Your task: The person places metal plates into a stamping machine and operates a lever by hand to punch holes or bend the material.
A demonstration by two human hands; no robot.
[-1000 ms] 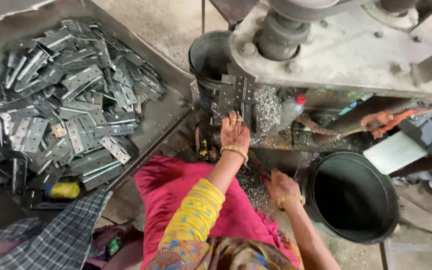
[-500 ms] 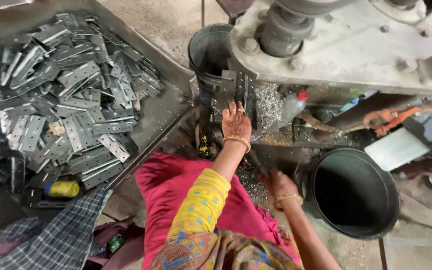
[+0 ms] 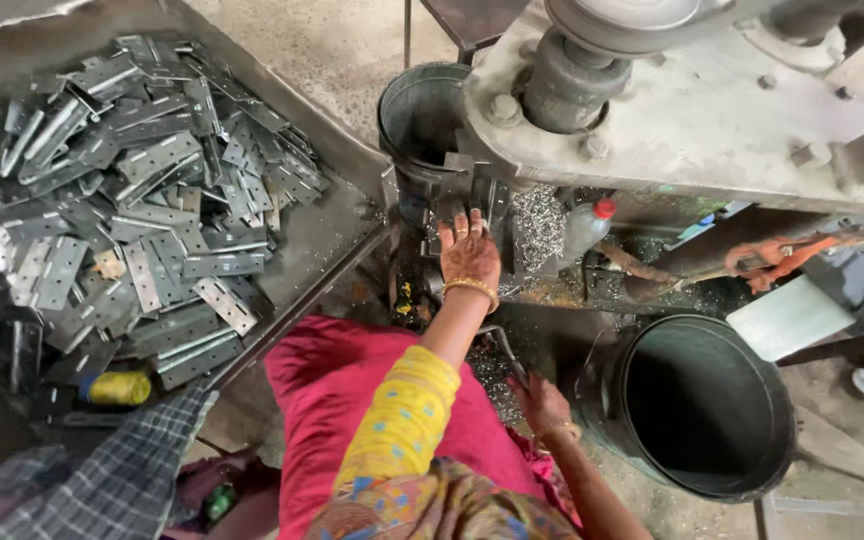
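Left hand (image 3: 469,252) flat on grey perforated metal plate (image 3: 472,200), shavings around

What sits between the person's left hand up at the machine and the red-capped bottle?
In the head view, a heap of metal shavings lies between the left hand and the red-capped bottle.

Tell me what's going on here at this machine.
A person sits at a heavy metal machine. Their left hand is stretched forward, pressing on a metal hinge plate at the machine's work area. Their right hand is low by their lap, on a thin metal lever. A big heap of flat hinge plates lies on the tray to the left, and a dark bucket stands to the right.
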